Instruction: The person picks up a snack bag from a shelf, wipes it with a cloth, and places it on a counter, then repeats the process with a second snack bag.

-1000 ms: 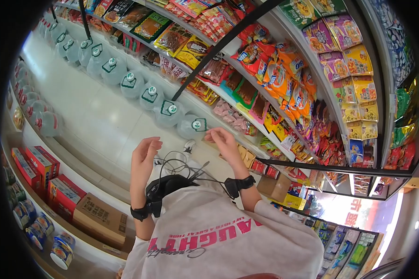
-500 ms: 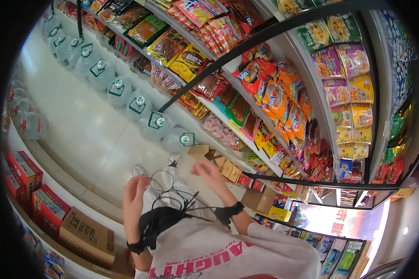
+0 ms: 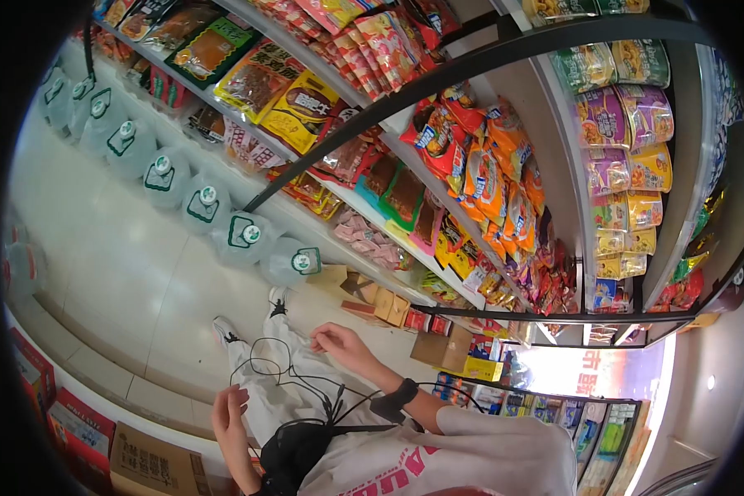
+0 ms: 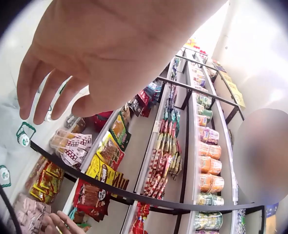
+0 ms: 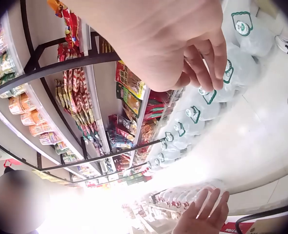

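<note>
Low in the head view my left hand (image 3: 231, 426) hangs in the air, fingers loosely bent, holding nothing. My right hand (image 3: 343, 347) floats in front of the trousers with relaxed fingers, also holding nothing. Thin black cables (image 3: 306, 380) loop between the two hands from a black pouch (image 3: 298, 455) at the waist. Nearest beyond the right hand on the floor is a large clear water jug (image 3: 293, 260) with a green handle, the end one of a long row. In the left wrist view, the left palm (image 4: 100, 58) shows with slack fingers.
A tall shelf unit holds snack bags (image 3: 479, 182), flat packets (image 3: 298, 112) and cup noodles (image 3: 628, 124); a black rail (image 3: 372, 116) crosses its front. Opened cardboard boxes (image 3: 388, 304) sit by its foot. Lower left, a ledge carries red boxes (image 3: 83, 430) and a brown carton (image 3: 157, 463).
The view has shifted along the aisle, the jugs and shelf moving left in it. Both hands now sit lower in the frame, and the shoes and legs show more. Neither hand has taken anything.
</note>
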Tool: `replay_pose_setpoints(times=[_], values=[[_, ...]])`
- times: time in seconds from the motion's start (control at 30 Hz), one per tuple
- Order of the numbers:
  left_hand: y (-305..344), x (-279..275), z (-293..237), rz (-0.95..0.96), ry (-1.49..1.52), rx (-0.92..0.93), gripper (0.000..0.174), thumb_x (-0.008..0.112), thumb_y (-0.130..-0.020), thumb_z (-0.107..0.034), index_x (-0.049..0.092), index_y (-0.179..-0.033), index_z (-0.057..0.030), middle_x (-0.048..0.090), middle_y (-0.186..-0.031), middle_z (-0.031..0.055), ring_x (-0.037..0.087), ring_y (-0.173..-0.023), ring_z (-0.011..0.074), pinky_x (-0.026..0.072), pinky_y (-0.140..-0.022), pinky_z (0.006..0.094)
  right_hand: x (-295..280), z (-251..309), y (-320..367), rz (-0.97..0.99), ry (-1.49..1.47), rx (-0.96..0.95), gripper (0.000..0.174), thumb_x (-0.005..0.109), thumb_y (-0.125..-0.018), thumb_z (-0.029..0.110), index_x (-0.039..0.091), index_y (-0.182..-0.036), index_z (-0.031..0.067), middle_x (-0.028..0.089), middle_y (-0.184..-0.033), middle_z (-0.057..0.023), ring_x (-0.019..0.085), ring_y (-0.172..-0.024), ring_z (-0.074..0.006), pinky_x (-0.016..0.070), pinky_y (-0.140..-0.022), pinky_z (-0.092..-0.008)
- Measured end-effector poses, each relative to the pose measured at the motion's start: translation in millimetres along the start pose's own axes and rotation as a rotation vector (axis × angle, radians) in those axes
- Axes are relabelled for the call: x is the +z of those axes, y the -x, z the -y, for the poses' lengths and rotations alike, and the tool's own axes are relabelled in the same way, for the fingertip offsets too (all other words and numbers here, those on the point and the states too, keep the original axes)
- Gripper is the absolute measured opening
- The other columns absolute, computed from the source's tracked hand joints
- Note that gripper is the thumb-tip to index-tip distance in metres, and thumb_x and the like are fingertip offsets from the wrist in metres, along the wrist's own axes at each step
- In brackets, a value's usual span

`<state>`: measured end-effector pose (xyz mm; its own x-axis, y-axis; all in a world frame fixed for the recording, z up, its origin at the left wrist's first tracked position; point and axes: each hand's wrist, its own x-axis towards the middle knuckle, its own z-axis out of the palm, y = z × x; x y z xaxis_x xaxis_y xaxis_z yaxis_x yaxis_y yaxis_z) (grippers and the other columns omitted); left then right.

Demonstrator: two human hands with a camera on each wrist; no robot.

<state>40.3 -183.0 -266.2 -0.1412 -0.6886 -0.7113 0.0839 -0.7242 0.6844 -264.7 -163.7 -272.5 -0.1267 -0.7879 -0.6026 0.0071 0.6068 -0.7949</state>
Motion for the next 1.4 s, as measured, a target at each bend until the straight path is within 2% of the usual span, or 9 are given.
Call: replay_pose_setpoints(times=[0.33,0.43,0.73,0.77,0.87,1.13,1.4], values=[[-10.7,8.4,-17.9,0.0,-0.039,0.008,0.033,0.051,-0.104,-0.028,0.063,-0.119,-0.0002,0.069,-0.102,0.0105,0.065,-0.098,0.0187,0.0493,-0.087,0.0324,-6.0,18.7,-10.3,-0.006,-0.017,-0.06,0.019,0.052,-0.104,0.017,0.059,-0.11,-0.0001,0.065,-0.097,-0.0045,0.065,-0.093,-0.0116,0.0533,-0.086,-0.0266],[-13.3,8.6,-14.9,-0.002,-0.066,-0.002,0.036,0.051,-0.104,-0.031,0.062,-0.12,-0.0005,0.068,-0.102,0.0084,0.065,-0.098,0.0163,0.05,-0.088,0.0304,-7.2,13.2,-11.8,-0.016,-0.046,-0.047,0.019,0.052,-0.104,0.017,0.059,-0.109,-0.0002,0.064,-0.097,-0.0042,0.065,-0.093,-0.0115,0.0535,-0.086,-0.0271],[-22.3,-0.1,5.0,0.002,-0.101,-0.052,0.034,0.052,-0.104,-0.03,0.063,-0.118,-0.0005,0.07,-0.103,0.0097,0.065,-0.099,0.0161,0.0504,-0.086,0.0308,-7.0,-10.7,-7.8,-0.061,-0.084,-0.029,0.018,0.051,-0.104,0.015,0.059,-0.108,-0.001,0.064,-0.095,-0.0048,0.065,-0.091,-0.0117,0.0544,-0.086,-0.0273],[-23.7,-2.3,5.7,0.017,-0.121,-0.086,0.036,0.053,-0.103,-0.032,0.064,-0.12,-0.0018,0.069,-0.105,0.0092,0.065,-0.101,0.0183,0.0501,-0.091,0.0329,-7.5,-12.3,-6.8,-0.064,-0.079,-0.024,0.019,0.052,-0.104,0.015,0.059,-0.107,-0.0015,0.064,-0.094,-0.0049,0.065,-0.09,-0.0117,0.0542,-0.086,-0.0271],[-14.4,11.8,-14.6,-0.018,-0.141,-0.096,0.037,0.054,-0.103,-0.033,0.064,-0.12,-0.0024,0.069,-0.104,0.0093,0.065,-0.101,0.0184,0.05,-0.091,0.0331,-10.2,-17.4,-4.4,-0.052,-0.096,0.026,0.019,0.05,-0.105,0.014,0.058,-0.112,-0.0016,0.065,-0.101,-0.0068,0.065,-0.097,-0.0133,0.0537,-0.089,-0.0274],[-13.3,13.2,-11.7,0.005,-0.155,-0.103,0.037,0.054,-0.102,-0.034,0.064,-0.12,-0.0023,0.068,-0.103,0.0094,0.065,-0.1,0.0183,0.0502,-0.091,0.0331,-7.6,-22.7,1.1,-0.075,-0.119,0.041,0.02,0.051,-0.105,0.014,0.059,-0.112,-0.0022,0.065,-0.1,-0.0062,0.064,-0.096,-0.0123,0.0538,-0.089,-0.0275],[-23.3,-0.4,22.5,0.071,-0.163,-0.117,0.036,0.054,-0.102,-0.032,0.064,-0.121,-0.0022,0.066,-0.106,0.01,0.064,-0.101,0.0181,0.0498,-0.093,0.0332,-7.0,-33.2,13.9,-0.126,-0.126,0.015,0.02,0.051,-0.104,0.014,0.059,-0.108,-0.0032,0.065,-0.097,-0.0063,0.066,-0.092,-0.0129,0.0545,-0.087,-0.0276]])
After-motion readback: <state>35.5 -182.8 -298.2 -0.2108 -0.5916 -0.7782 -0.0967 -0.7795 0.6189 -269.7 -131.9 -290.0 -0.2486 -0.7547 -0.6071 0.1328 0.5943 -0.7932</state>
